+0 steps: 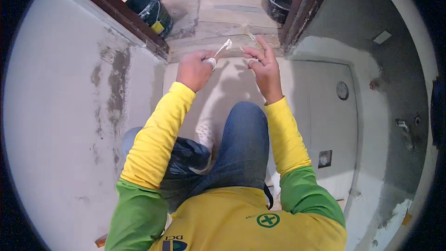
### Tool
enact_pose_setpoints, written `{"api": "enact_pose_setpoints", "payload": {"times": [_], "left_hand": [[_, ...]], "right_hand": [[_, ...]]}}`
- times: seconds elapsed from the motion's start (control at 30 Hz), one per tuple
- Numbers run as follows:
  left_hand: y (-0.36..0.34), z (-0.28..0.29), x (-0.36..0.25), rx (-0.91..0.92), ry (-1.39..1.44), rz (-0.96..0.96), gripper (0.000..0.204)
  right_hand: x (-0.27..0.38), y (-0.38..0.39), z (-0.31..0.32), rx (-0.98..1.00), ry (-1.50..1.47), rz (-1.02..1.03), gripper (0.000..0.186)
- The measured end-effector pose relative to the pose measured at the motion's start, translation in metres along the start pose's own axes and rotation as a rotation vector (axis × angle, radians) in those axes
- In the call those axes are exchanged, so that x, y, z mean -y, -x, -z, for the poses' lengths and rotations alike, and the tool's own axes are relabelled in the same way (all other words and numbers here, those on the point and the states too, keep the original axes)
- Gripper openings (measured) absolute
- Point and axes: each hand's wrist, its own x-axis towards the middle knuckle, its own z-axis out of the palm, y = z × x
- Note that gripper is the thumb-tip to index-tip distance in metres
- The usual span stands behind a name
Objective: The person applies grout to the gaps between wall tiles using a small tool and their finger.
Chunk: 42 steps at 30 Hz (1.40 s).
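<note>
My left hand [194, 70] is closed, with a thin white strand [222, 49] sticking out past the thumb and ending in a small crumpled white tip. More white material shows against the thumb; its kind is unclear. A short gap away, my right hand [266, 69] has its fingers spread and raised. Small white bits show at its thumb and fingertip, whether stuck on or touched I cannot tell. Both hands are above a pale tiled floor [297, 83], near the doorway threshold. My bent knee [246, 121] in blue jeans is below them.
Beyond the doorway stand a dark green bucket [151, 11] on the left and a black bucket [280, 3] on the right. Dark door jambs [306, 9] flank the opening. The floor has a round drain [342, 90] and a square opening [325, 158]. A stained white wall [60, 111] is at left.
</note>
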Motion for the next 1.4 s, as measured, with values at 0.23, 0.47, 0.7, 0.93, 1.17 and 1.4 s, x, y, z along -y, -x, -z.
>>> {"api": "enact_pose_setpoints", "payload": {"times": [0.23, 0.47, 0.7, 0.93, 1.17, 1.4], "left_hand": [[-0.011, 0.018, 0.028, 0.089, -0.019, 0.072, 0.026], [-0.019, 0.020, 0.036, 0.017, -0.236, -0.237, 0.023], [-0.017, 0.028, 0.056, -0.029, -0.386, -0.240, 0.020], [0.027, 0.089, 0.028, -0.110, 0.276, 0.119, 0.024], [0.161, 0.027, -0.002, 0.277, 0.643, 0.278, 0.019], [0.160, 0.039, -0.011, 0.549, 0.795, 0.108, 0.022]], "right_hand": [[-0.020, -0.010, -0.030, 0.055, 0.386, 0.166, 0.063], [-0.042, -0.022, -0.047, 0.086, 0.797, 0.474, 0.065], [-0.070, -0.028, -0.050, 0.187, 0.147, 0.025, 0.064], [-0.087, -0.027, -0.036, -0.073, -0.050, -0.315, 0.053], [-0.242, 0.004, -0.033, -0.123, 0.299, -0.834, 0.037], [-0.365, 0.101, 0.017, -0.332, 0.449, -0.609, 0.036]]}}
